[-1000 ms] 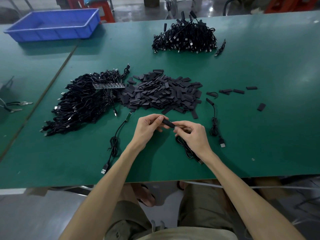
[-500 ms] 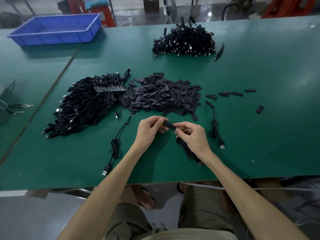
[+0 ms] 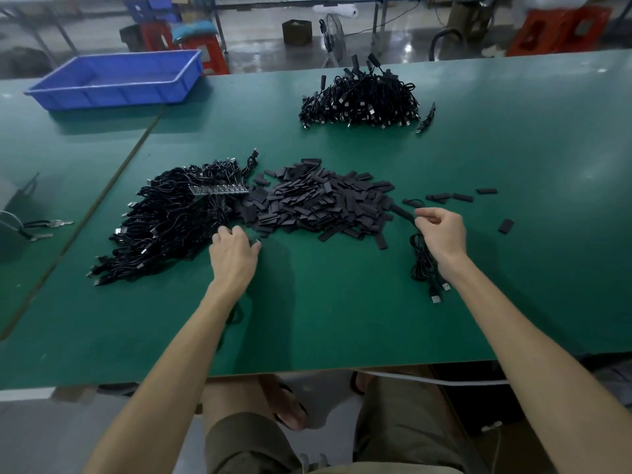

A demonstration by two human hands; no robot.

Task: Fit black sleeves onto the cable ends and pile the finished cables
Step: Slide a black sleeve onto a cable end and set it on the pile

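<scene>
Your right hand (image 3: 441, 234) pinches sleeved black cable (image 3: 420, 258) right of black sleeve heap (image 3: 318, 203); left hand (image 3: 234, 254) at unsleeved tangle (image 3: 171, 220), grip unclear; finished pile (image 3: 362, 100) behind heap smaller: much remains.

Worktop (image 3: 342, 319): sleeve pile (image 3: 321, 203) centre, unsleeved cable heap (image 3: 171, 220) touching its left side, finished cable pile (image 3: 362, 100) well behind. Loose sleeves (image 3: 451, 197) right of it, coiled cables (image 3: 421, 263) just before them. Tray (image 3: 116, 80) far back left.
</scene>
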